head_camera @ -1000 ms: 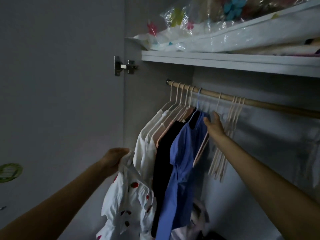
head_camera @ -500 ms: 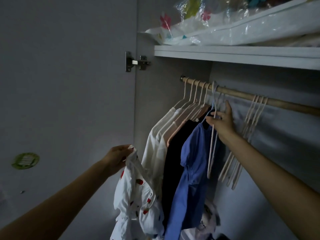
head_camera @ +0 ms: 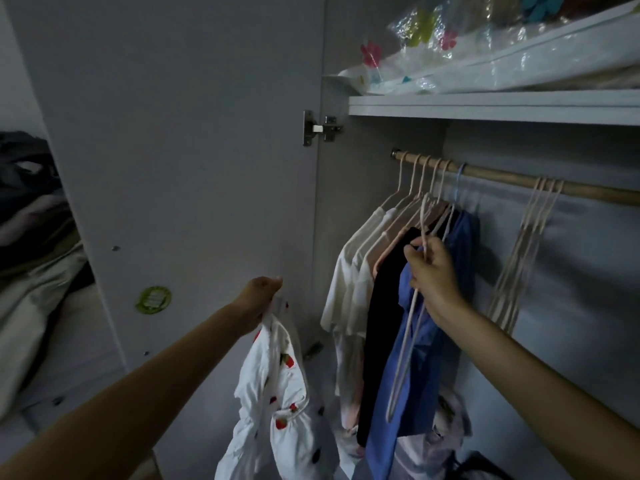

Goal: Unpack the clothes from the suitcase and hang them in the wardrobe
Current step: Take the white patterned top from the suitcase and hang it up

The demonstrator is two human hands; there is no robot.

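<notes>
My right hand (head_camera: 433, 271) is closed round a pale hanger (head_camera: 407, 344), held below the rail (head_camera: 498, 176) and in front of the blue shirt (head_camera: 415, 375). My left hand (head_camera: 261, 299) grips the white dress (head_camera: 277, 393) bunched by its top, lower and well left of the rail, near the door (head_camera: 190, 168). I judge the risks thus: the hanger's hook could snag the hung clothes beneath the rail, and threading a bunched dress one-handed may let it slip or go on crooked in this dim light.
</notes>
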